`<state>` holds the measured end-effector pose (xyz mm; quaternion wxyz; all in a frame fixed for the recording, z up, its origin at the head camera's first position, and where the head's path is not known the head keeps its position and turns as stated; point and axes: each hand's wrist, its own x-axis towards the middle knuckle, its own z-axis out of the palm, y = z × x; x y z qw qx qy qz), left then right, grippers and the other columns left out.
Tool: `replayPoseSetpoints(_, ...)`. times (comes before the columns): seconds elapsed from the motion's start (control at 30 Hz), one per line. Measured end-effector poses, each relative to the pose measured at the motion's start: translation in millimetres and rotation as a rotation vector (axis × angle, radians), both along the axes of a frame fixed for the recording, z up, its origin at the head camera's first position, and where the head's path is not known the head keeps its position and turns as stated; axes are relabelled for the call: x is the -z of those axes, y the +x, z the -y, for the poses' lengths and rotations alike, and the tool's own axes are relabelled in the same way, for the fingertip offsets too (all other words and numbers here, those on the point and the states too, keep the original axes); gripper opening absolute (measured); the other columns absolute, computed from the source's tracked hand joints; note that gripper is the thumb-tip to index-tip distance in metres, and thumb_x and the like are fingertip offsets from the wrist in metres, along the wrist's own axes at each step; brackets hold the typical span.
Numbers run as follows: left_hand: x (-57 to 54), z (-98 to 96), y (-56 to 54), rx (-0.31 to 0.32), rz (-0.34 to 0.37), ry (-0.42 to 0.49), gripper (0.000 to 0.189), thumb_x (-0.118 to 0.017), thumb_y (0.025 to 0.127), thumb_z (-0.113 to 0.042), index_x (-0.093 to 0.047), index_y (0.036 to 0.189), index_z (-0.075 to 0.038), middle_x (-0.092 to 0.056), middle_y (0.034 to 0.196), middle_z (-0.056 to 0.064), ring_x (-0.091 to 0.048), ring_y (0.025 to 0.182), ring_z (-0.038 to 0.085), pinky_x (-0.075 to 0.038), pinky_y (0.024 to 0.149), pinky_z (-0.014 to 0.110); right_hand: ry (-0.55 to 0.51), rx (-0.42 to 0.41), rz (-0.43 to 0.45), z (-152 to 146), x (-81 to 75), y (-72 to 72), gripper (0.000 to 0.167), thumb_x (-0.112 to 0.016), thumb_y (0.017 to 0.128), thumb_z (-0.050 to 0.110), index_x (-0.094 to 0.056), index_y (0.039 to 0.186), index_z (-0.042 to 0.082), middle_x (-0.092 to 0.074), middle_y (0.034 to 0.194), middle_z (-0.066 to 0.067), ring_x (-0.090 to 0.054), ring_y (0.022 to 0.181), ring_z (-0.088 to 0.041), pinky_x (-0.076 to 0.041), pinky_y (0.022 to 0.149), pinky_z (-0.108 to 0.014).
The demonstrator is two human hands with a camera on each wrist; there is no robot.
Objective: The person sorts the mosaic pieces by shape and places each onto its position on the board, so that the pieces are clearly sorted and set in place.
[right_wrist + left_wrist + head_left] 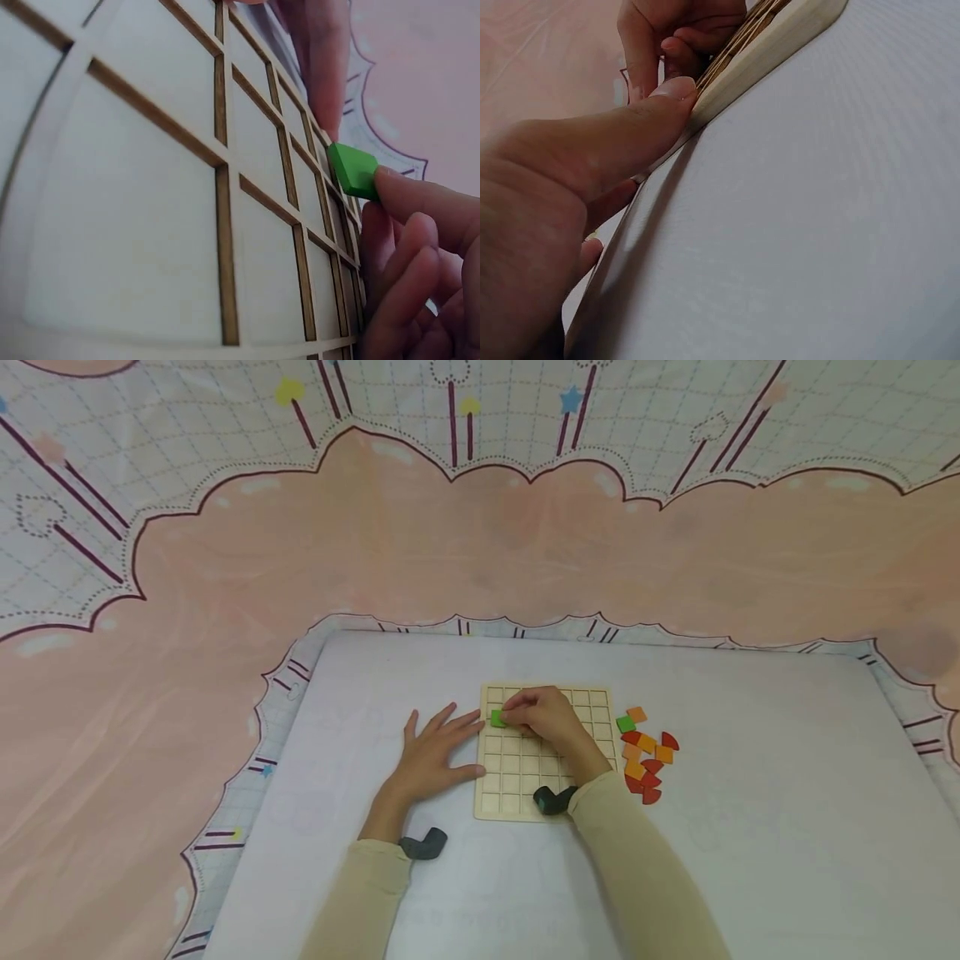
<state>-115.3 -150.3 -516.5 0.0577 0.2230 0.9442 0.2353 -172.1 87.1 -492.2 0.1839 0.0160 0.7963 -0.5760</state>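
Observation:
A pale wooden grid board (pixel 510 785) with square recesses lies on the white table. My right hand (pixel 543 714) reaches over its upper left part, pinching a green square tile (pixel 354 171) between thumb and fingers. In the right wrist view the tile is tilted, one edge close over the grid cells. Fingers spread, my left hand (pixel 431 760) rests at the board's left edge. Its thumb (pixel 660 112) touches the board's side in the left wrist view, and its fingertips reach the same edge farther up.
Right of the board lie loose pieces: a second green square (pixel 626 724), several orange squares (pixel 663 754) and several red quarter-round pieces (pixel 651 796). A patterned curtain (pixel 450 552) hangs behind and along the left of the white table (pixel 772 793).

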Motion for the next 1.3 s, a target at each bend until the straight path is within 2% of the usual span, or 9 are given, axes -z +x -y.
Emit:
replayPoseSetpoints(0.13,-0.2,-0.1,-1.1,-0.007,-0.035,0.006,0.071,-0.069,0.086,-0.064,-0.056,0.147,-0.028,-0.044,0.16,-0.012,-0.028,0.154,0.023,-0.006,0.12,0.065,0.047,0.006,0.002,1.6,-1.3,-0.4,0.014,-0.083,0.083,0.022,-0.079,0.093,0.013,-0.068,0.081,0.003,-0.054,0.06,-0.011,-0.048,0.057,-0.023)
replayPoseSetpoints(0.27,-0.1,-0.2,-2.1,-0.014,-0.048,0.047,0.064,-0.073,0.084,-0.058,-0.064,0.139,-0.027,-0.052,0.154,-0.011,-0.038,0.142,0.023,-0.021,0.11,0.059,0.079,-0.015,-0.008,2.4,-1.3,-0.7,0.014,-0.084,0.082,0.023,-0.079,0.093,0.014,-0.07,0.082,0.003,-0.055,0.063,-0.011,-0.048,0.059,-0.023)
replayPoseSetpoints(0.5,0.8,-1.3,-3.2,-0.007,-0.073,0.084,0.059,-0.077,0.082,-0.051,-0.068,0.134,-0.024,-0.056,0.149,-0.01,-0.046,0.124,0.019,-0.035,0.097,0.044,0.092,-0.038,0.005,2.8,0.0,-2.6,0.014,-0.085,0.081,0.02,-0.079,0.092,0.014,-0.072,0.085,0.002,-0.057,0.067,-0.011,-0.05,0.06,-0.023)
replayPoseSetpoints(0.67,0.4,-1.8,-3.4,0.0,-0.089,0.088,0.056,-0.078,0.081,-0.049,-0.069,0.13,-0.025,-0.056,0.149,-0.011,-0.048,0.119,0.017,-0.037,0.093,0.041,0.109,-0.049,-0.003,3.4,0.2,-3.1,0.014,-0.085,0.081,0.021,-0.08,0.091,0.014,-0.072,0.084,0.002,-0.057,0.065,-0.011,-0.049,0.059,-0.023)
replayPoseSetpoints(0.9,-0.1,-2.1,-2.9,-0.011,-0.044,0.077,0.054,-0.077,0.081,-0.049,-0.067,0.13,-0.028,-0.052,0.152,-0.013,-0.048,0.123,0.018,-0.036,0.094,0.042,0.171,-0.055,-0.033,5.3,0.4,-1.7,0.014,-0.085,0.08,0.023,-0.08,0.09,0.015,-0.073,0.084,0.002,-0.057,0.065,-0.011,-0.048,0.059,-0.023)
replayPoseSetpoints(1.3,3.6,0.1,-3.8,-0.01,-0.043,0.092,0.053,-0.078,0.081,-0.049,-0.067,0.13,-0.03,-0.052,0.152,-0.014,-0.047,0.125,0.018,-0.036,0.096,0.043,0.216,-0.071,-0.073,6.6,-3.1,0.5,0.013,-0.085,0.079,0.024,-0.081,0.088,0.016,-0.07,0.076,0.005,-0.056,0.059,-0.01,-0.047,0.057,-0.024)
